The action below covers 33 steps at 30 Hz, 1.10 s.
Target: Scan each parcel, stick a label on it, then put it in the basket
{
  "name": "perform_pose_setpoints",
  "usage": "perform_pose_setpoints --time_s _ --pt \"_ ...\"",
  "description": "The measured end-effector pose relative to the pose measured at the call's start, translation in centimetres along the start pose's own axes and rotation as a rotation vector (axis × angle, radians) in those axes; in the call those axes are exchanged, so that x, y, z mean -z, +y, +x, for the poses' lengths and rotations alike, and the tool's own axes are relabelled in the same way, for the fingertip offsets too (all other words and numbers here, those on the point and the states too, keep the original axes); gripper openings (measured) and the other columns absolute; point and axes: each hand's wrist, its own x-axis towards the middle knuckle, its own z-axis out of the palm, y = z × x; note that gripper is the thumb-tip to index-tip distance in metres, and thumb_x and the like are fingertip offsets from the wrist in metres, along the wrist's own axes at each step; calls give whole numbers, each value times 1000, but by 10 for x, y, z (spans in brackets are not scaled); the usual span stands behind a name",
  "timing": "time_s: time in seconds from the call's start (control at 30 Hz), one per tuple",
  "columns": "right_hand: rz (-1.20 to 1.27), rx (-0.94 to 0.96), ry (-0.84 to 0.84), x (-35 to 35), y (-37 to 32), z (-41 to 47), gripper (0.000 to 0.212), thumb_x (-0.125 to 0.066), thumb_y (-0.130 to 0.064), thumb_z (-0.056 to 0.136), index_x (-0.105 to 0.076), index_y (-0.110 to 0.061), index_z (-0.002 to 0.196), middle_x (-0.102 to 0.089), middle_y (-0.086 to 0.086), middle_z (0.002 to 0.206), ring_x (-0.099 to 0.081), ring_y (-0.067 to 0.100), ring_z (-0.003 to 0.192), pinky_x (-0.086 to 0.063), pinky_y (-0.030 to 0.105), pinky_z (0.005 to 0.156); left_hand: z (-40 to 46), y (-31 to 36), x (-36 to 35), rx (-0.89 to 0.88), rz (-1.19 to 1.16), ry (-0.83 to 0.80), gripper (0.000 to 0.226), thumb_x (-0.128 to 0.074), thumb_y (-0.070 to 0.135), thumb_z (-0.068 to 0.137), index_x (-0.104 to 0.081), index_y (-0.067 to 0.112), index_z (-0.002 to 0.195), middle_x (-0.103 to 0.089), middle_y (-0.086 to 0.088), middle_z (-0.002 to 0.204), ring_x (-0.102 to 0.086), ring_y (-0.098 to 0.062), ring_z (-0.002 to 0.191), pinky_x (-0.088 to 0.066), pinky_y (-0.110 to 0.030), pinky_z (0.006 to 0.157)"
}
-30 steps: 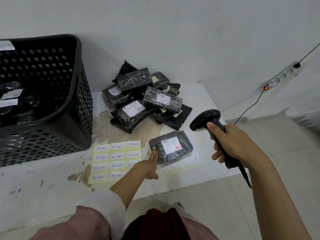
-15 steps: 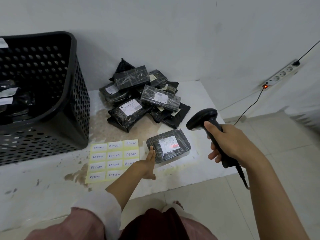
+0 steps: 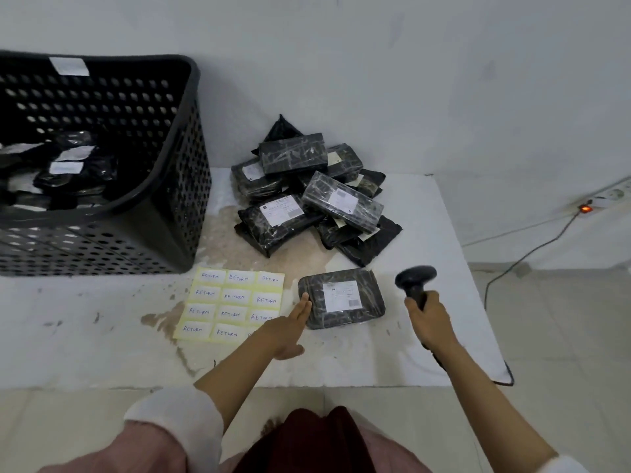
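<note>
One black wrapped parcel (image 3: 343, 298) with a white address slip lies flat near the front of the white table (image 3: 426, 329). My left hand (image 3: 290, 327) reaches forward with straight fingers, and its fingertips touch the parcel's left edge. My right hand (image 3: 430, 317) grips the handle of a black barcode scanner (image 3: 415, 280), held just right of the parcel. A yellow sheet of white "RETURN" labels (image 3: 232, 303) lies left of the parcel. Behind it sits a pile of black parcels (image 3: 307, 199). The black perforated basket (image 3: 184, 172) stands at the left and holds several parcels.
The scanner's cable runs down off the table's right front corner. A power strip (image 3: 607, 199) with a lit red switch lies against the wall at the far right, with a cable (image 3: 526, 261) across the tiled floor. The table surface shows brown stains.
My right hand has lowered the scanner closer to the table beside the parcel. The red scan light seen on the parcel's slip has gone. My left hand stays at the parcel's left edge.
</note>
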Motion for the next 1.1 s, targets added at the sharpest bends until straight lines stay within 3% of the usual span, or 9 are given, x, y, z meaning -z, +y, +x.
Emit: perform_pose_setpoints --time_s 0.13,0.27,0.37,0.53,0.63,0.83,0.93,1.03,1.1 --pt "-78 -29 50 -14 27 21 36 -55 -17 94 -39 2 119 -48 27 115 -48 34 89 -40 38 74 -3 -1 -1 -4 -177 193 65 -42 19 99 -5 14 153 10 3 161 -35 -23 138 -42 -37 103" --pt "-135 17 63 -19 35 37 47 -59 -16 93 -36 2 129 -42 29 121 -48 43 103 -42 46 81 -7 5 -12 21 -315 361 57 -41 18 99 -19 19 151 -7 4 159 -39 -23 135 -44 -33 97" --pt "-219 61 56 -23 40 48 49 -59 -19 93 -36 2 131 -43 31 121 -46 45 108 -41 50 84 -10 6 -28 53 -377 455 54 -42 20 99 -23 24 149 -14 7 157 -50 -21 124 -45 -32 94" --pt "-345 111 46 -28 51 56 50 -61 -23 92 -39 0 130 -47 30 120 -47 45 109 -42 52 86 -21 -13 -55 186 -429 557 50 -42 18 98 -28 23 146 -22 5 153 -49 -19 124 -48 -35 95" --pt "-366 116 52 -29 54 59 57 -62 -26 91 -37 1 135 -46 30 125 -45 47 113 -41 55 89 -30 -30 -63 272 -459 593 49 -43 17 98 -31 22 145 -24 4 151 -45 -17 128 -49 -34 93" --pt "-230 76 45 -25 47 63 62 -60 -28 93 -33 -3 142 -39 30 135 -41 48 122 -36 56 99 -42 -71 -57 349 -524 649 48 -46 15 97 -34 16 144 -28 -2 151 -28 -19 138 -38 -32 106" --pt "-193 52 226 -24 35 59 53 -60 -28 92 -39 -5 136 -44 28 131 -44 46 119 -38 55 96 -44 -96 -40 315 -487 620 49 -45 15 97 -32 16 145 -24 -3 154 -25 -21 140 -34 -34 110" --pt "-69 208 494 -29 10 46 38 -59 -12 91 -45 -5 125 -47 25 123 -49 40 106 -41 45 88 -45 -119 -21 254 -485 583 50 -44 16 98 -28 16 146 -20 -3 156 -18 -20 144 -26 -33 113" --pt "73 340 522 -41 -24 34 30 -53 -4 92 -45 -9 121 -49 20 117 -54 31 90 -42 35 78 -41 -133 -6 216 -481 559 53 -44 18 99 -24 16 148 -17 -3 157 -15 -20 145 -24 -34 115"
